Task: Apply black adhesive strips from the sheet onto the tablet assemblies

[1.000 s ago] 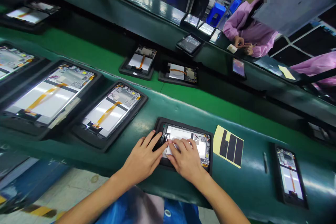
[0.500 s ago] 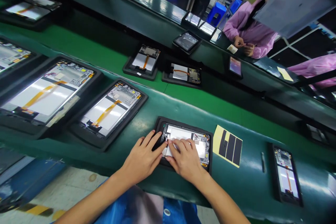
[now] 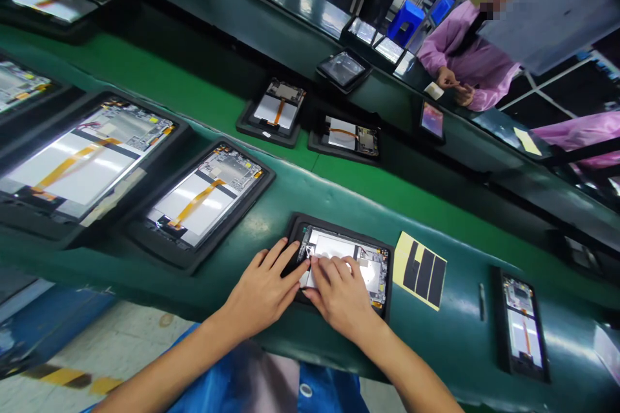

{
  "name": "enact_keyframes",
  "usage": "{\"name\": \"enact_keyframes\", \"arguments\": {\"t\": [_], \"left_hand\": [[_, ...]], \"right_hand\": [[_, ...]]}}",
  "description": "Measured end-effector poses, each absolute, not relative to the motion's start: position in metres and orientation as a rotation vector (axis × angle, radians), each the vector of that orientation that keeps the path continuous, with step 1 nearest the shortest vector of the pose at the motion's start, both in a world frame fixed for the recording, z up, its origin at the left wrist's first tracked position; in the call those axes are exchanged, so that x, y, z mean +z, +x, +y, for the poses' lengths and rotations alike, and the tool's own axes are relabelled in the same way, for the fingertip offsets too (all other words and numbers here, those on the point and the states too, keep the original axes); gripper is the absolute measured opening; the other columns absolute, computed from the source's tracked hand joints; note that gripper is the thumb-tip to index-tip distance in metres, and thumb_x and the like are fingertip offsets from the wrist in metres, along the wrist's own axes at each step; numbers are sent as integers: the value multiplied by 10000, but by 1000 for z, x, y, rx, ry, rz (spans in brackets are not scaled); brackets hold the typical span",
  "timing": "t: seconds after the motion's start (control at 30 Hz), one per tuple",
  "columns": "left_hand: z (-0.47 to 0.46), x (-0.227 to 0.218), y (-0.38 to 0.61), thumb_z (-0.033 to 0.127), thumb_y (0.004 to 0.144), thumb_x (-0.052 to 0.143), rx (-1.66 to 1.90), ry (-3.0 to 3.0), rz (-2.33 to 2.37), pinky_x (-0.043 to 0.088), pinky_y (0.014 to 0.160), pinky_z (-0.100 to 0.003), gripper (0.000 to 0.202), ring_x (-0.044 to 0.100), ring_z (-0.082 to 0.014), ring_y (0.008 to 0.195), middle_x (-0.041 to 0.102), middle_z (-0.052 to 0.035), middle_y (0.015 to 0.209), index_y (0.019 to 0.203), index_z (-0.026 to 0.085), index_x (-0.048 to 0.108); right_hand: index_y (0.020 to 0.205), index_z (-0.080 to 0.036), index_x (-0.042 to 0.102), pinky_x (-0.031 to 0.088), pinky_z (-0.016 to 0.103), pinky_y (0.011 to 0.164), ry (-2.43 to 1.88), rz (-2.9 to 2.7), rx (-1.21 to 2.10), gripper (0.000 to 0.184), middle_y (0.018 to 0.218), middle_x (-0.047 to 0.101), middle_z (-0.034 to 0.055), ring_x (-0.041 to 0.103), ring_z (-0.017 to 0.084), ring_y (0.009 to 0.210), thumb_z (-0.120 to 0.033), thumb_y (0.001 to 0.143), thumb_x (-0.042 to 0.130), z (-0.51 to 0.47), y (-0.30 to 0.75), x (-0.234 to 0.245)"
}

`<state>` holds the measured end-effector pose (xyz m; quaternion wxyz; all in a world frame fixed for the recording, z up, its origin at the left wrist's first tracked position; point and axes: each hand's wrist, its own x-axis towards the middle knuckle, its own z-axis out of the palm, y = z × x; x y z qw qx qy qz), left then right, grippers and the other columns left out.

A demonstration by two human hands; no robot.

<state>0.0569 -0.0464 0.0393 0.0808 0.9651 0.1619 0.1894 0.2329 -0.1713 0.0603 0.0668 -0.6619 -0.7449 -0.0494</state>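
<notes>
An opened tablet (image 3: 372, 262) in a black tray lies on the dark green bench in front of me, its circuit board and silver plate showing. My left hand (image 3: 264, 289) rests flat on the tray's left edge, fingers stretched out. My right hand (image 3: 339, 293) lies on the silver plate, fingers spread and pressing down near the left fingertips. Neither hand holds anything that I can see.
A yellow sheet with black strips (image 3: 420, 268) lies just right of the tablet. Another opened tablet (image 3: 522, 326) sits further right, with two more (image 3: 201, 199) (image 3: 77, 161) to the left. More units (image 3: 276, 110) ride the green belt. A person in pink (image 3: 465, 61) works across the line.
My hands stay on the tablet; the right fingers shift slightly on the plate. The view has drifted a little, so the surrounding trays appear moved.
</notes>
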Motion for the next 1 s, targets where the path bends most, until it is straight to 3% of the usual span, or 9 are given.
{"name": "enact_keyframes", "arguments": {"t": [0.73,1.0], "left_hand": [[-47,35,53,286,1002,507,524,2756,485,516,942,-454,371,534,-365,1352,609,-158,1448,1317,242,697],[-46,35,53,272,1008,489,541,2747,479,520,934,-447,377,520,-359,1361,614,-158,1441,1321,202,686]], "right_hand": [[1406,-135,588,380,462,1022,-1999,-2265,104,448,1214,686,137,556,281,1106,-393,1041,558,-171,247,67],[1424,-150,563,361,490,1089,-1953,-2102,88,414,1232,668,135,560,271,1126,-336,1063,477,-175,252,65]]}}
